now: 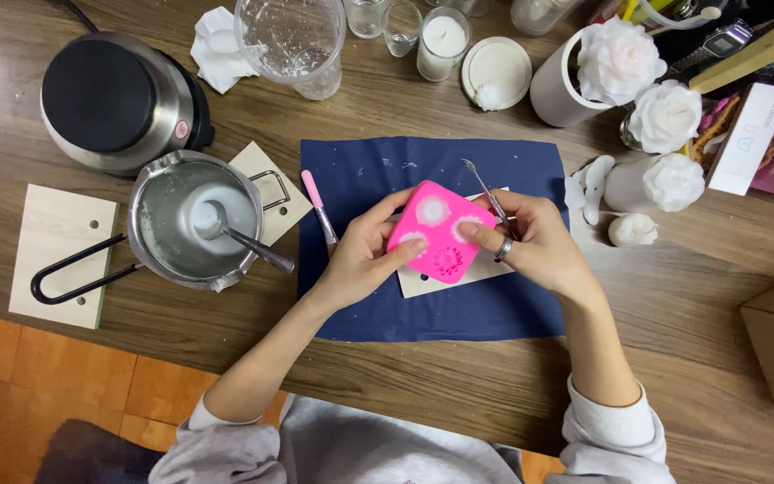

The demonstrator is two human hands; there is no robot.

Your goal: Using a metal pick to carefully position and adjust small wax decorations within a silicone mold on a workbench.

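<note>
We hold a pink mould (439,231) between both hands above the navy cloth (360,179) on the wooden surface (674,314), tilted up toward us so its cavities face the camera. Our left hand (365,255) closes around its left edge with the thumb pressing the front, steadying it, while our right hand (535,242) grips the right edge, one finger laid across the face and a thin metal pick (485,193) tucked between the fingers, probably kept ready there rather than in use. The mould is a soft-looking, rounded square with two cavities filled white and one flower-shaped cavity that looks empty. A pink-handled tool (319,206) lies just left on the cloth, and a steel pouring pot (192,220) with a spoon stands farther left.
</note>
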